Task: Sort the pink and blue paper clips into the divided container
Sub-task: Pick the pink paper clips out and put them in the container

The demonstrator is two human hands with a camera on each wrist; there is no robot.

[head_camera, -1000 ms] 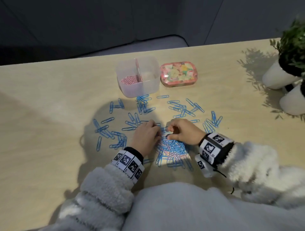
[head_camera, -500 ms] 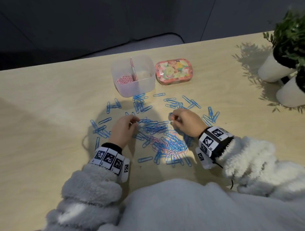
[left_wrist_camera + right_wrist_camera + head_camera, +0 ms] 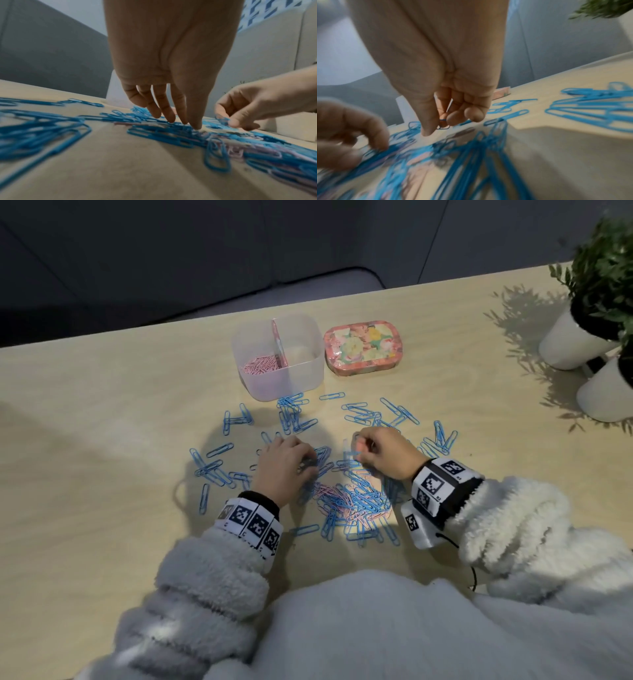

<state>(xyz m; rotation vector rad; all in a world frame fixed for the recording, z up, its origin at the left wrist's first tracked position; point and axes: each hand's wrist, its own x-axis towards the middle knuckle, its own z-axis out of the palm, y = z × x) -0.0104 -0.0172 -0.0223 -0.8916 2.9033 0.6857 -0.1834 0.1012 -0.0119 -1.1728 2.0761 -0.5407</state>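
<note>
A clear divided container [image 3: 305,378] stands at the table's far middle, with pink paper clips [image 3: 262,365] in its left compartment. Blue paper clips [image 3: 291,414] lie scattered in front of it. A mixed pile of blue and pink clips [image 3: 349,501] lies between my wrists. My left hand [image 3: 308,463] reaches down with straight fingers, and its fingertips [image 3: 171,119] touch the top of the pile. My right hand [image 3: 359,446] hovers just right of it. In the right wrist view its thumb and fingers [image 3: 453,119] pinch a blue paper clip [image 3: 444,126].
A floral tin [image 3: 361,345] sits right of the container. Two white plant pots [image 3: 575,344] stand at the table's right edge. More blue clips [image 3: 442,440] lie right of my right hand and others [image 3: 212,470] left of my left hand.
Both hands were together at the top of the pile, then drew apart and spread clips. My left hand has come back onto the pile; my right hand stays lifted with a clip.
</note>
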